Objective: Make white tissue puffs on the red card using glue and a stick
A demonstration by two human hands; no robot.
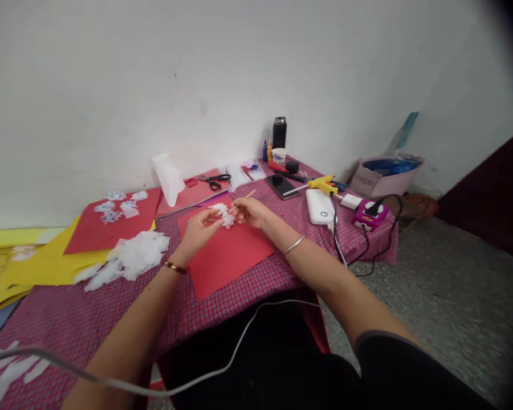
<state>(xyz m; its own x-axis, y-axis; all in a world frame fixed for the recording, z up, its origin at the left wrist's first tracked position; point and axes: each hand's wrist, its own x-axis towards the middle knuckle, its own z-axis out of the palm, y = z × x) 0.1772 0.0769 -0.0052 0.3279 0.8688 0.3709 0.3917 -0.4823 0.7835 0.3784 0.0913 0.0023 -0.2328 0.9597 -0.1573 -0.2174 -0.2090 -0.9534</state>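
A ruffled white paper flower (227, 218) lies on a red paper sheet (231, 259) in front of me. At its left edge, my left hand (202, 229) has thumb and forefinger drawn together in a pinch; whatever lies between the tips is too small to make out. From the right, my right hand (251, 213) reaches over the flower with bent fingers, gripping a thin wooden stick (251, 194) whose upper end sticks out above the knuckles. The stick's lower end is hidden by the fingers.
Cut white paper pieces (137, 255) pile up at left, near finished blue-tinged flowers (111, 216) on red paper. Behind are scissors (214, 181) and a phone (282, 187). Rightward sit a yellow glue gun (324, 184), white power bank (320, 206) and purple power socket (371, 214) with trailing cords.
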